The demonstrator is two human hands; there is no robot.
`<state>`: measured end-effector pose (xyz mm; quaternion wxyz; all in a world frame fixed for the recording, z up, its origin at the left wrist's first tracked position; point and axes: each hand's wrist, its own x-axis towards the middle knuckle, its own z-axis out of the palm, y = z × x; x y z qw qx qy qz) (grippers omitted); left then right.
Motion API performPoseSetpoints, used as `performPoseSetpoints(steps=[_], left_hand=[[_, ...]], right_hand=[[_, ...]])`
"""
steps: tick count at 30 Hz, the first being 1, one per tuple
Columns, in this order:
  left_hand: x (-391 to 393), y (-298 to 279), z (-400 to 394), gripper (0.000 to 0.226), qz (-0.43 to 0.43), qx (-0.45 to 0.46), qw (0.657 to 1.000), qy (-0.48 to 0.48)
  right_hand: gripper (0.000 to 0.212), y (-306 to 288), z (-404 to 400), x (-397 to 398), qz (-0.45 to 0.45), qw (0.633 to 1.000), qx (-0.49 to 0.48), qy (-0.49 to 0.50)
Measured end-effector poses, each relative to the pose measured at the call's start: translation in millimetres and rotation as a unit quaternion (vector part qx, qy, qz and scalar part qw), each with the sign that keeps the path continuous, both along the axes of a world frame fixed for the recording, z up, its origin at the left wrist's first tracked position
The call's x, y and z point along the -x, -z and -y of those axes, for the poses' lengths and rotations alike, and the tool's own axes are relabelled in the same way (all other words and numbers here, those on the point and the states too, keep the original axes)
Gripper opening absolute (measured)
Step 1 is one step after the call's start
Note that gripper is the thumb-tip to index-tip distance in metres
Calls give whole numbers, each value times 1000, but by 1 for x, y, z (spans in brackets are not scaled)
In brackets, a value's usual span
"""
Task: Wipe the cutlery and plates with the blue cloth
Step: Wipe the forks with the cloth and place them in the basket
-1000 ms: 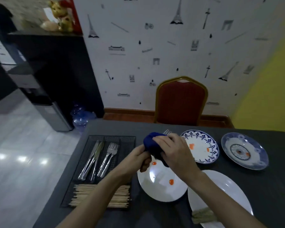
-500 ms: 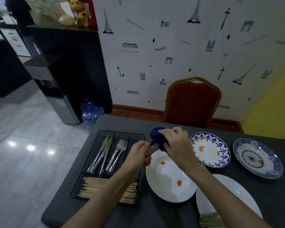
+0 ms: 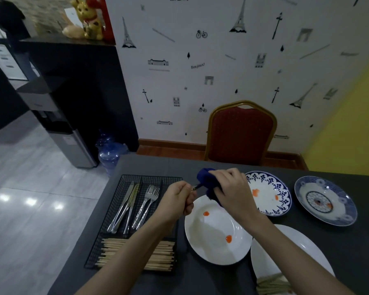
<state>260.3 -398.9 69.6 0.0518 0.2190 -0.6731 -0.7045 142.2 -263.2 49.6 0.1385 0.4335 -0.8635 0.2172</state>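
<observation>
At centre frame, the left hand (image 3: 179, 196) pinched a cutlery handle (image 3: 196, 187) while the right hand (image 3: 228, 188) clenched the blue cloth (image 3: 207, 180) around it, mid-wipe; next likely came returning it to the wire tray (image 3: 124, 184).

The left hand (image 3: 178, 196) pinches a thin piece of cutlery (image 3: 196, 187). The right hand (image 3: 230, 189) squeezes the blue cloth (image 3: 205, 179) around its other end, above a white plate (image 3: 211, 248) with red spots.
</observation>
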Motion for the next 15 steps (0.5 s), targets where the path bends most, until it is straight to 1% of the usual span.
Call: performPoseSetpoints(steps=[3,4,7,8,10,12,15], left_hand=[[3,2,-1,25,-2,3,1000,16],[4,2,-2,25,-6,5,1000,19],[7,3,-4,25,-13,10,1000,14],[8,3,-3,25,-14,15,1000,14],[11,4,-4,25,-12,22,999,24],[13,6,-5,24,-5,22,999,40],[11,11,-5,30,1,12,999,37]], right_hand=[[43,0,3,-12,-16,999,3,-47],[41,0,3,-9,-20,999,0,-36],[39,2,-6,14,-1,999,-7,40],[40,4,-9,15,-3,999,-6,42],[44,3,-7,3,-9,1000,6,11],[42,3,-2,-11,-24,999,21,-21],[39,8,-5,-5,-15,1000,4,-8]])
